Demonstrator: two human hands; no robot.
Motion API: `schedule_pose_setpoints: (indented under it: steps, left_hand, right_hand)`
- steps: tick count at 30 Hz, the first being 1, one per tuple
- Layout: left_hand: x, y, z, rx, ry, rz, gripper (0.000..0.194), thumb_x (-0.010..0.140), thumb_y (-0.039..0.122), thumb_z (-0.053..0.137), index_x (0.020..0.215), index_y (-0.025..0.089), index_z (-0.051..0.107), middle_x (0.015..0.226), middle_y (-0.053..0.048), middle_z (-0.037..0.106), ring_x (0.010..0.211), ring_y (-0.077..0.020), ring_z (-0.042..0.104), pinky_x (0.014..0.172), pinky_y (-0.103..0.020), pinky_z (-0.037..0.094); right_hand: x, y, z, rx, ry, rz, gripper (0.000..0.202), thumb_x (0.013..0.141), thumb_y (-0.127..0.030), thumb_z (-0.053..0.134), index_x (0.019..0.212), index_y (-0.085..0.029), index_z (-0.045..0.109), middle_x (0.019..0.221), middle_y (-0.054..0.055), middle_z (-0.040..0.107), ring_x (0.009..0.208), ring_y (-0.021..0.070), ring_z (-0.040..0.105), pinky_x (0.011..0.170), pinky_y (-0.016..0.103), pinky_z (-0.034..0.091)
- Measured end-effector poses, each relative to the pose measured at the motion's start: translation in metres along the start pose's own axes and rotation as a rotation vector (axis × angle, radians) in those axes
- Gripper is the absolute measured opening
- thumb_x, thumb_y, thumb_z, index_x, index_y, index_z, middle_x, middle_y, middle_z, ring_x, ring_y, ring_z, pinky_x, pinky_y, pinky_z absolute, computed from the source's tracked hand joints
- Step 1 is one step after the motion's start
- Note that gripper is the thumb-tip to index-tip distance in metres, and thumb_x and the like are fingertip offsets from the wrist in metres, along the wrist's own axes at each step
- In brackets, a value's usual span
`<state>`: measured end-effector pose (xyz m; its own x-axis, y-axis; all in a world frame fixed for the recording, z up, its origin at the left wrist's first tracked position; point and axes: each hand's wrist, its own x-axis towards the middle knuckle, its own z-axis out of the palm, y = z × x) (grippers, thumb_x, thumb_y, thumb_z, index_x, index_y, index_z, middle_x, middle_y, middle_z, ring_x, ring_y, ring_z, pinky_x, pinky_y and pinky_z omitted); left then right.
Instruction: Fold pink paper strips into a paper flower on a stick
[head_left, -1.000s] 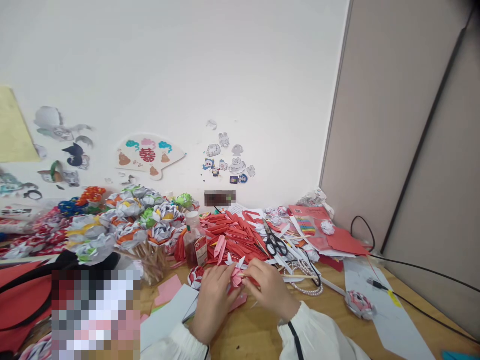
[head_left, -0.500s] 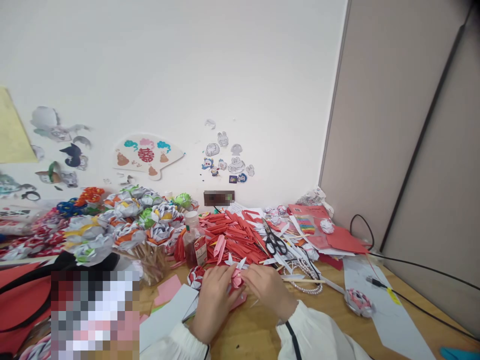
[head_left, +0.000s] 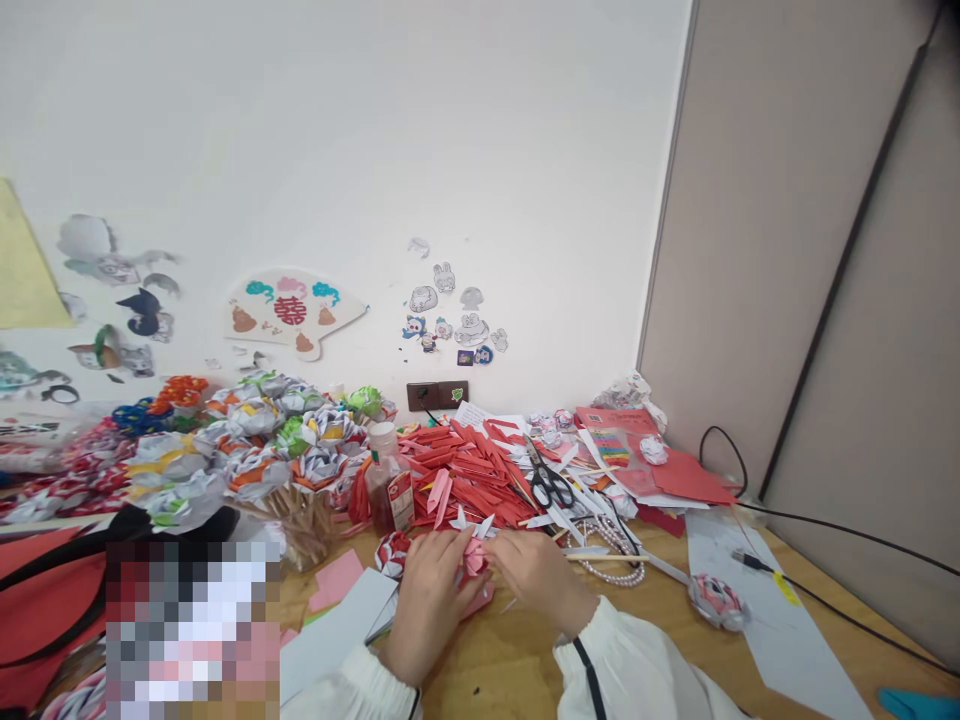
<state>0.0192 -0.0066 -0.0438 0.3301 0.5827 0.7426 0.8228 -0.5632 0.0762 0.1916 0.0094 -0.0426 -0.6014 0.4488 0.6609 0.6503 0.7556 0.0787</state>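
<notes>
Between my two hands is a pink and white folded paper flower (head_left: 475, 556), its pale pointed petals sticking up at the far side. My left hand (head_left: 433, 590) is closed on its left side, with the thumb reaching underneath. From the right, my right hand (head_left: 536, 575) pinches the flower's edge with bent fingers. Part of the flower is hidden behind the fingers. Just left of my left hand sits a red and white paper flower (head_left: 391, 553). Beyond the hands lies a heap of folded red paper strips (head_left: 472, 465).
Black scissors (head_left: 551, 480) and a pearl string (head_left: 619, 575) lie right of the heap. A glass bottle (head_left: 386, 470) stands to its left, near bunched paper flowers (head_left: 262, 430). One paper flower (head_left: 718, 600) rests at the right, beside a black cable (head_left: 817, 605).
Almost nothing differs. Both hands keep their grip on the paper flower in the same place, and the view has shifted very slightly.
</notes>
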Motion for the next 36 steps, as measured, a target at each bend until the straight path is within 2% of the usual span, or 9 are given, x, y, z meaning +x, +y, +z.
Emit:
schedule_pose_setpoints:
  steps: [6, 13, 21, 32, 36]
  left_hand:
    - [0.0, 0.0, 0.0, -0.005, -0.015, -0.007, 0.036, 0.075, 0.033, 0.06, 0.107, 0.017, 0.055, 0.089, -0.008, 0.065, 0.083, -0.0235, 0.058, 0.073, -0.037, 0.043]
    - [0.002, 0.002, -0.003, 0.023, -0.004, 0.015, 0.035, 0.075, 0.031, 0.059, 0.106, 0.016, 0.055, 0.087, -0.008, 0.065, 0.081, -0.0227, 0.058, 0.072, -0.036, 0.042]
    - [0.0, 0.0, -0.002, 0.079, 0.01, 0.027, 0.036, 0.07, 0.021, 0.062, 0.105, 0.014, 0.054, 0.086, -0.008, 0.064, 0.08, -0.0239, 0.056, 0.071, -0.037, 0.041]
    - [0.001, -0.004, 0.0, 0.051, -0.02, 0.024, 0.035, 0.069, 0.02, 0.062, 0.103, 0.015, 0.055, 0.085, -0.008, 0.064, 0.079, -0.0231, 0.057, 0.072, -0.037, 0.041]
    - [0.003, -0.003, -0.002, 0.043, -0.009, 0.027, 0.036, 0.071, 0.025, 0.062, 0.105, 0.016, 0.054, 0.086, -0.007, 0.065, 0.08, -0.0232, 0.057, 0.072, -0.037, 0.041]
  right_hand:
    - [0.004, -0.004, -0.008, 0.085, 0.024, 0.05, 0.021, 0.092, -0.021, 0.033, 0.089, -0.018, 0.054, 0.076, 0.003, 0.061, 0.07, 0.0145, 0.056, 0.06, 0.025, 0.037]
    - [0.007, -0.009, -0.018, 0.126, 0.07, 0.154, 0.018, 0.091, -0.027, 0.038, 0.089, -0.019, 0.054, 0.076, 0.002, 0.061, 0.07, 0.0155, 0.055, 0.061, 0.026, 0.036]
    - [0.005, -0.01, -0.003, -0.054, 0.151, 0.041, 0.028, 0.092, -0.02, 0.032, 0.075, -0.018, 0.053, 0.064, 0.002, 0.056, 0.059, 0.0152, 0.05, 0.054, 0.028, 0.031]
    - [0.001, -0.004, 0.006, -0.09, 0.124, -0.018, 0.015, 0.09, -0.016, 0.039, 0.092, -0.017, 0.054, 0.07, 0.001, 0.057, 0.063, 0.0161, 0.051, 0.055, 0.029, 0.033]
    - [0.001, -0.004, 0.005, -0.125, 0.153, 0.012, 0.015, 0.09, -0.015, 0.039, 0.09, -0.017, 0.054, 0.067, 0.001, 0.054, 0.061, 0.0154, 0.05, 0.054, 0.028, 0.032]
